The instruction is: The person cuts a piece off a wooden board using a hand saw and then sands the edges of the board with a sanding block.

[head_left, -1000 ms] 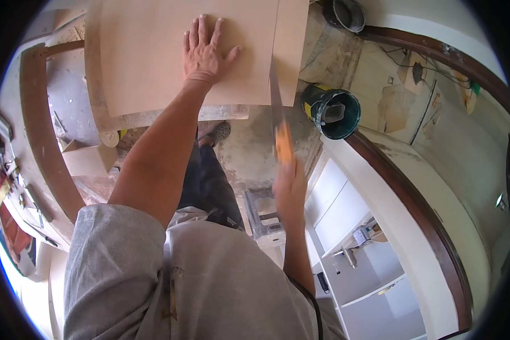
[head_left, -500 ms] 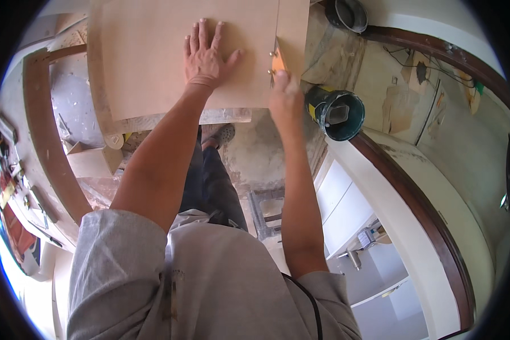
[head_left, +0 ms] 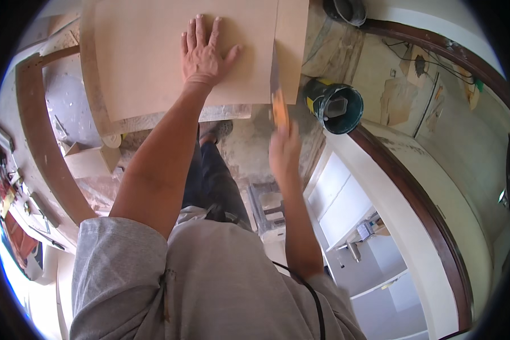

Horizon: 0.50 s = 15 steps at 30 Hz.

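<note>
A pale plywood sheet [head_left: 139,62] lies in front of me, a long straight cut line running through it near its right side. My left hand [head_left: 203,61] rests flat on the sheet, its fingers spread. My right hand [head_left: 284,150] is wrapped round the orange handle of a handsaw [head_left: 279,107], close to me past the sheet's near edge. The narrow blade points away from me and sits along the cut line. Motion blurs the hand and the handle slightly.
Right of the sheet stands a dark green bucket [head_left: 343,107] with a pale block inside; a black bucket [head_left: 348,10] is farther back. A grey plastic stool [head_left: 260,207] stands below. Left are a wooden frame [head_left: 42,130] and a surface with scattered tools [head_left: 37,204].
My right hand has pulled the handsaw back toward me, from over the sheet to past its near edge, and more blade shows. My left hand stays spread on the sheet.
</note>
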Each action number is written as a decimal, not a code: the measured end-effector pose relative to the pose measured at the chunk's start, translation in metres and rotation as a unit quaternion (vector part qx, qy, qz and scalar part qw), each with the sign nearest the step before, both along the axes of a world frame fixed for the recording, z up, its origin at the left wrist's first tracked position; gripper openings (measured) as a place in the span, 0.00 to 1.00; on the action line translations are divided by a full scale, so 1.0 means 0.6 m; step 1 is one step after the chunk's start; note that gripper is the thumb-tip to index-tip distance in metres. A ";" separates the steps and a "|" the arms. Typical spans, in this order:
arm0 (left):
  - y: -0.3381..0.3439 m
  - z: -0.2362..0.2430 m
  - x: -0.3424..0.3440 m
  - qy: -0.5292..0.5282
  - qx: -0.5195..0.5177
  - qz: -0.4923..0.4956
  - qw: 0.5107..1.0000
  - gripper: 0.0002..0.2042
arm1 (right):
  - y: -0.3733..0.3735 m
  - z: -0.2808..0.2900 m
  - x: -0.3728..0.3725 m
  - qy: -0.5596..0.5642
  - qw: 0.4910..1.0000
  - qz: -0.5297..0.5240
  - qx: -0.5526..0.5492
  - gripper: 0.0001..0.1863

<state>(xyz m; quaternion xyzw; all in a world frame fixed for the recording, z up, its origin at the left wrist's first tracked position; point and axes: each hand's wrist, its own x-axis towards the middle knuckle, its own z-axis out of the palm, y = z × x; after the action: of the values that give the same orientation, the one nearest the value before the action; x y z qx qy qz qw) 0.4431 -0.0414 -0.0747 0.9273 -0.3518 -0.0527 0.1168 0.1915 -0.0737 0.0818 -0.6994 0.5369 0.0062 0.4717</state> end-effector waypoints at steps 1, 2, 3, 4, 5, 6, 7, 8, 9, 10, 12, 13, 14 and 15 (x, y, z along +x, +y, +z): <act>-0.002 0.000 0.001 0.003 0.009 0.002 1.000 0.44 | -0.040 -0.046 0.049 -0.068 0.992 0.022 -0.100 0.21; -0.002 0.000 0.001 -0.004 0.002 0.004 1.000 0.44 | -0.073 -0.072 0.083 -0.088 0.989 0.036 -0.115 0.23; -0.002 0.001 0.001 0.005 0.025 0.004 1.000 0.44 | -0.090 -0.096 0.109 -0.056 0.994 0.022 -0.090 0.23; -0.003 0.001 0.001 -0.007 0.001 0.003 1.000 0.44 | -0.107 -0.109 0.129 -0.025 0.997 0.015 -0.078 0.24; -0.002 0.000 0.001 -0.017 -0.010 0.003 1.000 0.43 | -0.109 -0.109 0.136 -0.036 0.995 0.036 -0.082 0.25; -0.002 0.000 0.001 -0.024 -0.025 0.009 0.999 0.43 | -0.104 -0.099 0.126 -0.009 0.997 0.019 -0.076 0.25; -0.001 0.000 0.000 -0.023 -0.028 0.007 0.999 0.43 | -0.087 -0.067 0.103 0.001 1.000 0.008 -0.023 0.24; 0.000 0.000 0.000 -0.007 0.010 0.002 1.000 0.43 | -0.070 -0.045 0.076 -0.021 1.000 0.004 0.003 0.23; 0.000 -0.001 0.001 -0.022 -0.032 0.001 0.999 0.43 | -0.043 -0.013 0.045 0.040 0.998 -0.023 0.042 0.23; 0.001 -0.001 0.001 -0.021 -0.032 0.001 0.999 0.43 | -0.010 0.022 0.007 0.041 0.998 -0.020 0.040 0.22; 0.002 -0.002 -0.001 -0.010 -0.029 0.007 1.000 0.43 | 0.048 0.109 -0.082 0.102 0.992 0.007 0.070 0.21; 0.003 -0.002 -0.001 -0.009 -0.033 0.004 0.999 0.43 | 0.076 0.152 -0.123 0.105 0.991 0.001 0.082 0.20; 0.002 -0.003 0.000 -0.011 -0.038 0.002 0.999 0.43 | 0.096 0.175 -0.148 0.144 0.980 -0.048 0.127 0.20; 0.003 -0.003 -0.001 -0.008 -0.036 0.003 0.999 0.43 | 0.112 0.190 -0.164 0.132 0.982 -0.041 0.130 0.20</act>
<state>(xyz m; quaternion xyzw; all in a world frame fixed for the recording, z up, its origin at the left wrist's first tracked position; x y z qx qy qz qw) 0.4427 -0.0399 -0.0762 0.9241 -0.3511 -0.0321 0.1472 0.0933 -0.0068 0.1960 -0.6021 0.6176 0.1491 0.4836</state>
